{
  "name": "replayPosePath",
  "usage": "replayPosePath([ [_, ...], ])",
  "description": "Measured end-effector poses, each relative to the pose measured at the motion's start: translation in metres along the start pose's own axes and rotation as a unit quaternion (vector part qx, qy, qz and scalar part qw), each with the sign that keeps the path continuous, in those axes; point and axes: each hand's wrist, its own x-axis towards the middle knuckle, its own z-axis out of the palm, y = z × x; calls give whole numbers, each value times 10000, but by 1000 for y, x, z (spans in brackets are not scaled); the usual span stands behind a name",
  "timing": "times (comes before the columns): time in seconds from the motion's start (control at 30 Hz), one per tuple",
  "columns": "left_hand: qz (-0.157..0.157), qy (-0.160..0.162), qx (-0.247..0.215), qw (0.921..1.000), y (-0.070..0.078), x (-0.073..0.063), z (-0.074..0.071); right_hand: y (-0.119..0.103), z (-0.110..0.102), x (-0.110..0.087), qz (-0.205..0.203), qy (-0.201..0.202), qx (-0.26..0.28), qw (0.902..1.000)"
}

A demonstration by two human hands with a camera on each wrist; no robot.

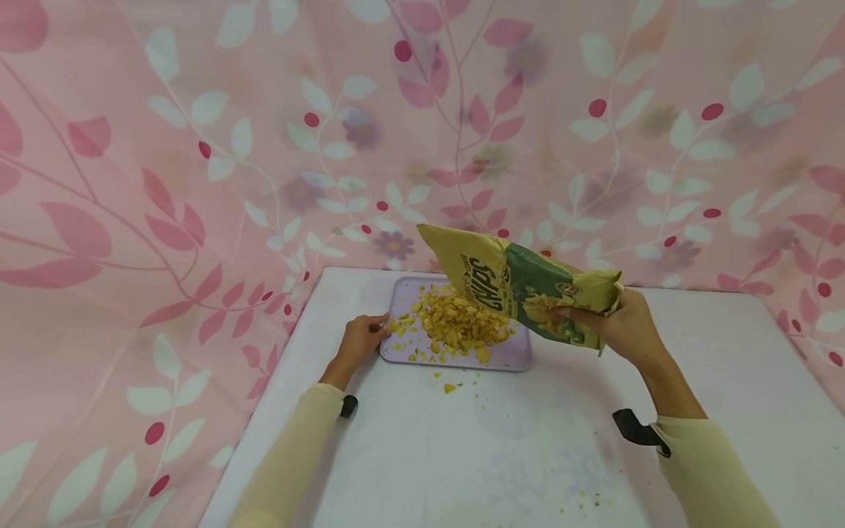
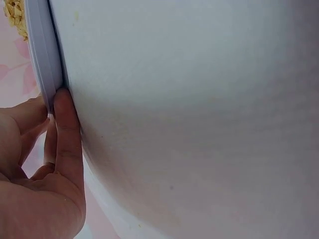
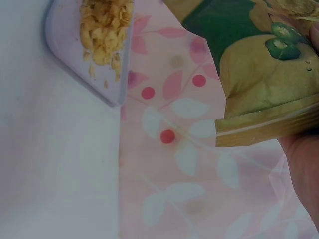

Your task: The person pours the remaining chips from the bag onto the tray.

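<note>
My right hand (image 1: 627, 326) grips the sealed-end corner of a yellow and green chips bag (image 1: 521, 286), tilted with its other end low over the tray. A heap of broken chips (image 1: 462, 326) covers much of a lilac tray (image 1: 521, 356) on the table. At the tray's left edge, my left hand (image 1: 361, 339) pinches the rim, thumb and fingers on either side of it in the left wrist view. In the right wrist view the bag's crimped end (image 3: 266, 124) shows near the wrist, while most of that hand is out of frame.
Crumbs and a larger chip piece (image 1: 450, 388) lie on the white table (image 1: 422, 455) in front of the tray. More crumbs (image 1: 584, 502) are near the front right. A pink floral cloth (image 1: 561, 132) hangs behind the table and along its sides.
</note>
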Motion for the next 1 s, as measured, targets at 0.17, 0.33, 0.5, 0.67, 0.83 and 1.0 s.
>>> replayPosePath([
  [0.17,-85,20,22,10000,0,0,1,6,5,-8,-120,422,108,9990],
  [0.33,-48,72,175,9998,-1,-1,3,2,6,-18,-423,1015,277,9935],
  [0.5,-24,76,191,9998,-3,0,4,18,3,-23,-443,1430,137,9886],
  [0.67,-44,69,135,9999,-2,1,3,48,0,-28,-729,1694,-251,9825],
  [0.83,-42,56,135,9999,-2,1,3,69,-1,-35,-1146,1867,-1032,9702],
  [1.0,9,57,180,9998,-4,0,4,88,-2,-44,-1614,1349,-1840,9602],
])
